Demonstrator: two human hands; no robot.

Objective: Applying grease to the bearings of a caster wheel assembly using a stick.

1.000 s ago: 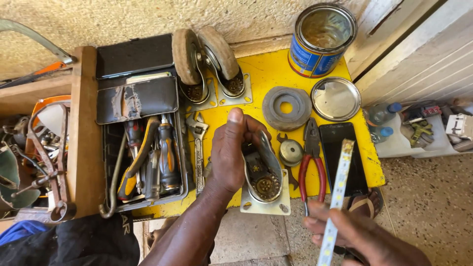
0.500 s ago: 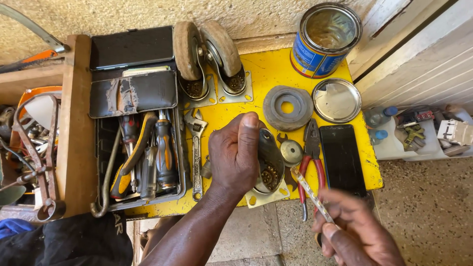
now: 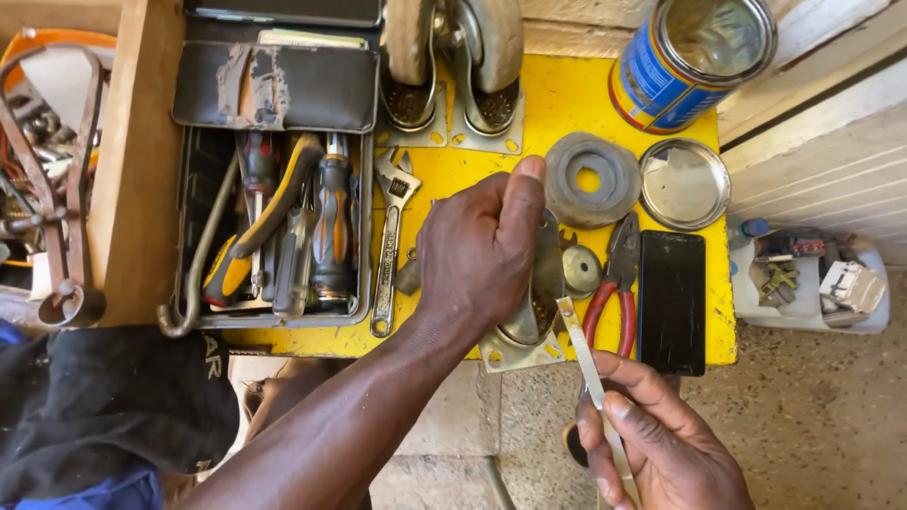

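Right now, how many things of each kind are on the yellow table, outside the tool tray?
Caster wheels: 2
Caster bracket, gripped by left hand: 1
Grey rubber wheel: 1
Tin can: 1
Tin lid: 1
Pliers: 1
Adjustable wrench: 1
Phone: 1
Small metal disc: 1
Small grey part: 1
Total: 11

There is one view only, from a camera worn on the person's head. It looks almost straight down, from close above, onto a yellow table (image 3: 567, 90) that fills the middle. The far edge of the table, against a wall (image 3: 831, 142), lies at the top; its near edge sits low, with bare floor (image 3: 812, 425) beneath.
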